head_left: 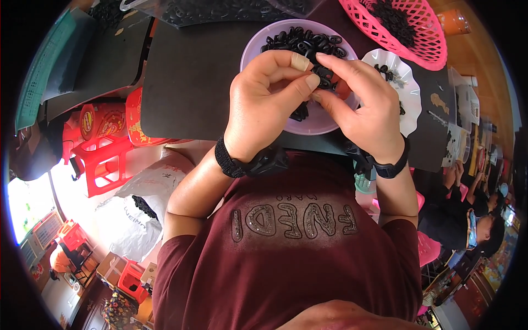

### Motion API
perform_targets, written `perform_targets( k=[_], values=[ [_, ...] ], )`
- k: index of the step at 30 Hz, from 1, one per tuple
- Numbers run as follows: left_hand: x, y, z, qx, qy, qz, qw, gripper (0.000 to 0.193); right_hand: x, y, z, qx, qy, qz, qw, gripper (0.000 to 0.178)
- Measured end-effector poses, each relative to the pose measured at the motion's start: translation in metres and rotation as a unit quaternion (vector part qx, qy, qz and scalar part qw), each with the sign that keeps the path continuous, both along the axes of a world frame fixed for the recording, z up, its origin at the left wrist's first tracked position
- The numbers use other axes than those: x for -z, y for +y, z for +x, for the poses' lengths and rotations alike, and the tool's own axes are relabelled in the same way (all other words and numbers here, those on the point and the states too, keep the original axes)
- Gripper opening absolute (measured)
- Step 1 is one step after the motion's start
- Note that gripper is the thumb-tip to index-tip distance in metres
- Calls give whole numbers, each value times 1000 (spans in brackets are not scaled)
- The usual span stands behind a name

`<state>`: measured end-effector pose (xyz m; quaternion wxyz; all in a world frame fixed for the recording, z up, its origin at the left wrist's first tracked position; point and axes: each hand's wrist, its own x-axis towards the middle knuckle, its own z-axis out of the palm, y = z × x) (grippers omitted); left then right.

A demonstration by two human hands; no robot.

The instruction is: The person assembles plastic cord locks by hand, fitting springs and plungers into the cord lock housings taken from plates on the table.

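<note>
My left hand (267,104), with a strip of tape around its index finger, is closed in a pinch above a lilac bowl (252,48). Facing it, my right hand (368,99) curls its thumb and index finger toward the same spot. The fingertips of both hands almost meet. Whatever sits between them is small and dark, and it blends into the black parts behind. Many small black oval, ring-like plastic parts (294,39) lie in the bowl, partly hidden by my hands.
Right of the bowl stands a white wavy-rimmed plate (410,107) with a few black bits. A pink mesh basket (432,52) of black pieces is beyond it. A clear container (209,14) sits at the dark table's (187,82) far edge. Left are red stools (102,162) and a white sack (129,220).
</note>
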<state>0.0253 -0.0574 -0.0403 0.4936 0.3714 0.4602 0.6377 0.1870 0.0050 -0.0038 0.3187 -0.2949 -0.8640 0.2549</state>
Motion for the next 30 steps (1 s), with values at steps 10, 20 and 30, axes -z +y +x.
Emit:
perform_targets(
  k=[10, 20, 30],
  values=[
    [-2, 0, 1, 8, 7, -2, 1000, 17, 11, 0, 4, 12, 12, 68, 998, 43],
    [-1, 3, 3, 7, 21, -1, 1000, 15, 17, -2, 4, 17, 9, 104, 994, 36],
    [6, 1, 5, 35, 17, -9, 999, 14, 21, -2, 9, 6, 12, 95, 995, 36]
  ],
)
